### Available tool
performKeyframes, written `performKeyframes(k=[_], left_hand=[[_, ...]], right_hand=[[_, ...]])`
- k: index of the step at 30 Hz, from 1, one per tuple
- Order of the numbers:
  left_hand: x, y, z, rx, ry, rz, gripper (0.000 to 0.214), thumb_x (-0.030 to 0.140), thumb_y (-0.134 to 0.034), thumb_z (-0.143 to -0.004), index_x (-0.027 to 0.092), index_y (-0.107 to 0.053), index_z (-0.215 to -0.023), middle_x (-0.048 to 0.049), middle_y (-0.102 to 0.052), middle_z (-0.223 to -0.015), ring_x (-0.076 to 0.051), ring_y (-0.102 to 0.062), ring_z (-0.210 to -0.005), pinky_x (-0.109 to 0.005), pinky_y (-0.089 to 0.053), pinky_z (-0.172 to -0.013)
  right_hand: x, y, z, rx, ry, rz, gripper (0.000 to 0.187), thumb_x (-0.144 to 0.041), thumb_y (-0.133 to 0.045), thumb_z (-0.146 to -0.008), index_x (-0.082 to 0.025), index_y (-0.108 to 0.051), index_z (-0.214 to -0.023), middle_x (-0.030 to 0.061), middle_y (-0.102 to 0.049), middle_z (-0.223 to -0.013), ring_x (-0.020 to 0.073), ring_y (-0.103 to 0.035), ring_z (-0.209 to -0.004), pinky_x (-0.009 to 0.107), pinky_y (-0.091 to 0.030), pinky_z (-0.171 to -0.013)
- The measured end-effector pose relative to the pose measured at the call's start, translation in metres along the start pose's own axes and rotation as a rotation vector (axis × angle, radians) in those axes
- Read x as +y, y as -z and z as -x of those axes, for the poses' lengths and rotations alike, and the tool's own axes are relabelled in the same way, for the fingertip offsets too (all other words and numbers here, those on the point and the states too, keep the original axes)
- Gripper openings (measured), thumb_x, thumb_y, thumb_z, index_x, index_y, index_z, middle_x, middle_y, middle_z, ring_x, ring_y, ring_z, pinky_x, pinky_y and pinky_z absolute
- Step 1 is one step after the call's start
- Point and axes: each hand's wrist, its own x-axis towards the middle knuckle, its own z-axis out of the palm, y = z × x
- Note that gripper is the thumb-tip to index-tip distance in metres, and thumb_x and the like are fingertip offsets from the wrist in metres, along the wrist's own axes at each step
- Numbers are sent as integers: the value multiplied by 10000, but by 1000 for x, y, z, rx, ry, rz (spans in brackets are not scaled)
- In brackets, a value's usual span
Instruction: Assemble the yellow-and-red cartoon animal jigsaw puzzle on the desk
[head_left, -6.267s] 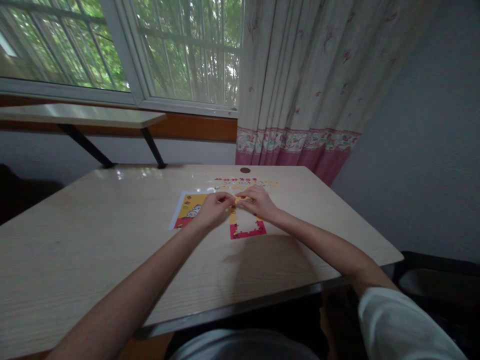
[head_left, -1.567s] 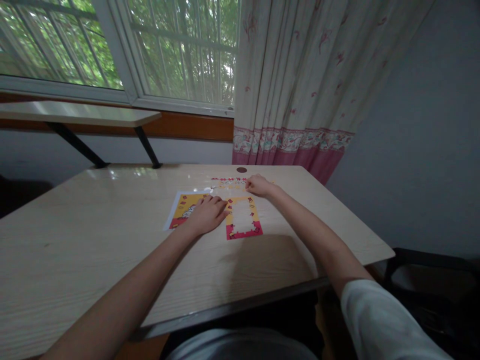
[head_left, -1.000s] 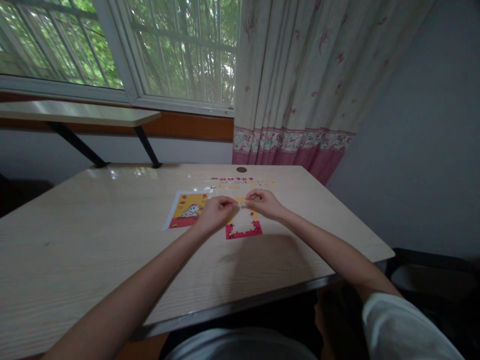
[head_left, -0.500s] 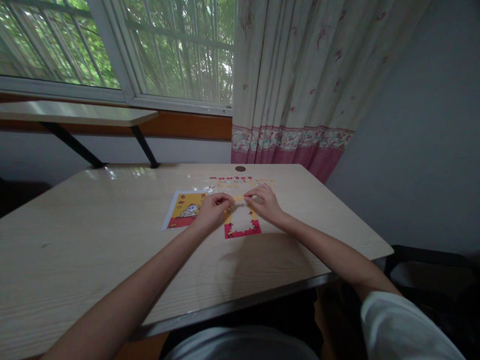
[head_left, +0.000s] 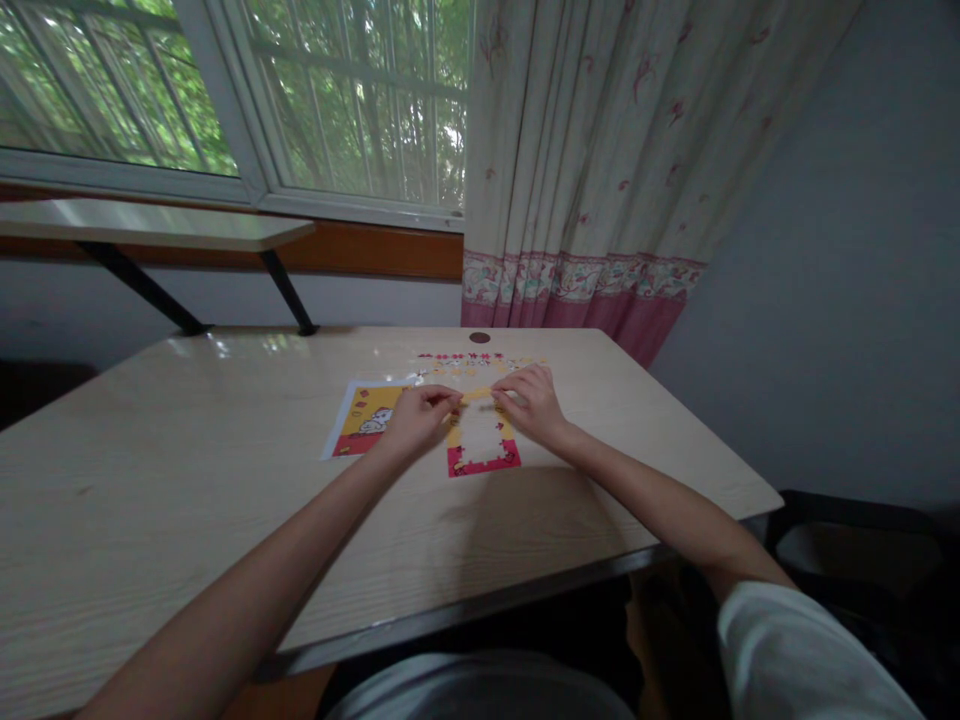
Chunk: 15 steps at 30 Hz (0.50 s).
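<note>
A narrow yellow strip of joined jigsaw pieces [head_left: 477, 396] stretches between my two hands, just above the desk. My left hand [head_left: 421, 415] pinches its left end, and the fingertips of my right hand [head_left: 531, 402] are closed on the right end. Below them lies a partly built jigsaw border [head_left: 484, 466], red along the bottom and yellow up the sides, with bare desk inside it. My left hand partly covers a printed picture [head_left: 367, 410] of a white cartoon animal on yellow and red.
Several loose jigsaw pieces [head_left: 457, 357], red, white and yellow, lie in rows beyond my hands. A dark round disc [head_left: 480, 338] sits at the desk's [head_left: 360, 560] far edge. A raised shelf [head_left: 165, 222] on dark legs stands at the left, and a curtain [head_left: 570, 200] hangs behind.
The yellow strip shows more clearly, as my hands have moved slightly apart with its ends in their fingers. The border and the picture lie as before.
</note>
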Motion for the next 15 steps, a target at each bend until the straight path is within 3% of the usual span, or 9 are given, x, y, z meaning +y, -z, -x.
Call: performKeyframes(k=[6,11,15], left_hand=[[-4,8,-1,-4,-28,-321,267,286,-509,-774,165,-737,-845,-63,-709,-735,-179,-585,-614,-303,-452,-615],[-12,9,-4,-99,-254,-629,331,242,-441,-801,164,-721,-959,-91,-698,-940,-240,-595,-879,-364,-442,-838],[-14,6,-6,-179,-323,-804,362,239,-395,-844,169,-699,-1027,-107,-668,-991,-258,-568,-943,-397,-420,-873]], right_hand=[[5,-3,-1,22,-11,22,217,-372,-516,-891,-244,-690,-884,43,-653,-865,200,-506,-912,361,-278,-897],[19,-18,-8,-77,-165,17,167,-342,-572,-858,-230,-695,-853,31,-663,-894,194,-510,-936,333,-299,-874],[25,-31,-12,-201,-256,36,153,-349,-605,-827,-235,-708,-838,24,-671,-879,190,-525,-906,321,-308,-853]])
